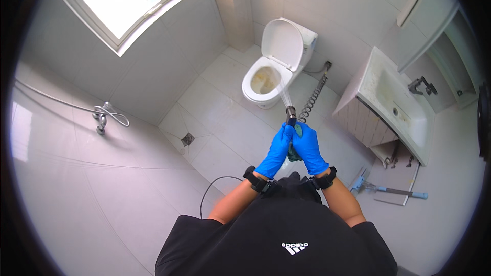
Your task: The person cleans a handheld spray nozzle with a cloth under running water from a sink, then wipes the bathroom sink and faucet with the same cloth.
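Observation:
Both my hands wear blue gloves and meet around the handle of a dark bidet sprayer (291,113). My left hand (279,146) is closed on the handle. Against it, my right hand (309,146) grips a green cloth (294,155), part of which hangs below the hands. The gloves hide most of the handle. Water fans out of the nozzle into the bowl of a white toilet (251,92). Its lid (282,44) is raised and the seat is down. Yellow-brown stains show inside the bowl. A coiled hose (315,97) runs from a wall valve (327,64) towards my hands.
On the right, a vanity basin (416,130) has a dark faucet (422,85). A blue-and-grey long-handled cleaning tool (399,191) lies by the vanity. Left are a wall-mounted shower mixer (101,117), a window (122,0) and a floor drain (187,139). A dark cable (209,186) curves near my left arm.

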The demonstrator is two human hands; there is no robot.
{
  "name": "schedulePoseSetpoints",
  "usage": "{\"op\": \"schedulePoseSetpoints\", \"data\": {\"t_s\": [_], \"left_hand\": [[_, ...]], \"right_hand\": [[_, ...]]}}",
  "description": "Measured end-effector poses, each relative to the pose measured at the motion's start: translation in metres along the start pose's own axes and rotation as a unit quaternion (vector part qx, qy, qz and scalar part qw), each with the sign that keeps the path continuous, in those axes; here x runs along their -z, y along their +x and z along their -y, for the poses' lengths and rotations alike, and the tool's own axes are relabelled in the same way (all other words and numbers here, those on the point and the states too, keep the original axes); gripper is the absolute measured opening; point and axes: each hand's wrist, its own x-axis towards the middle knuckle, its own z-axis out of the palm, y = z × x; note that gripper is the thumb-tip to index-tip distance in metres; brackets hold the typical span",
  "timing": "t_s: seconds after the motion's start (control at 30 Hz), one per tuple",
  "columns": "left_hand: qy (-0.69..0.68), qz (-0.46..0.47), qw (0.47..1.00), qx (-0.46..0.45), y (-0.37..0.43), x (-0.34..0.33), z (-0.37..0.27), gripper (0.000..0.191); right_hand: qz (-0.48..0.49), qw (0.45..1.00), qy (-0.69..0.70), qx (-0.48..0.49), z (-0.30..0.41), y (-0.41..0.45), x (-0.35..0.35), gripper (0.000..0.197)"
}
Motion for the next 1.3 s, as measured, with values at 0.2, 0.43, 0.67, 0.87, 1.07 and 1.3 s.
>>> {"op": "schedulePoseSetpoints", "data": {"t_s": [0.2, 0.43, 0.67, 0.87, 1.07, 1.3], "left_hand": [[-0.020, 0.009, 0.992, 0.124, -0.002, 0.013, 0.003, 0.048], [0.059, -0.091, 0.987, -0.117, -0.005, 0.033, -0.009, 0.060], [0.096, -0.112, 0.966, -0.213, -0.019, 0.048, -0.037, 0.074], [0.099, -0.085, 0.962, -0.241, -0.030, 0.054, -0.050, 0.073], [0.086, -0.146, 0.939, -0.298, -0.045, 0.041, -0.053, 0.069], [0.045, -0.165, 0.952, -0.255, -0.042, 0.044, -0.046, 0.062]], "right_hand": [[0.158, 0.982, -0.024, -0.104, -0.025, 0.014, -0.010, 0.024], [0.141, 0.978, 0.085, 0.127, 0.026, 0.021, -0.018, 0.023], [0.143, 0.967, 0.103, 0.182, 0.057, 0.019, -0.027, 0.022], [0.141, 0.951, 0.098, 0.256, 0.079, 0.015, -0.021, 0.027], [0.139, 0.922, 0.103, 0.346, 0.085, 0.016, -0.019, 0.026], [0.173, 0.924, 0.104, 0.324, 0.076, 0.014, -0.018, 0.026]]}}
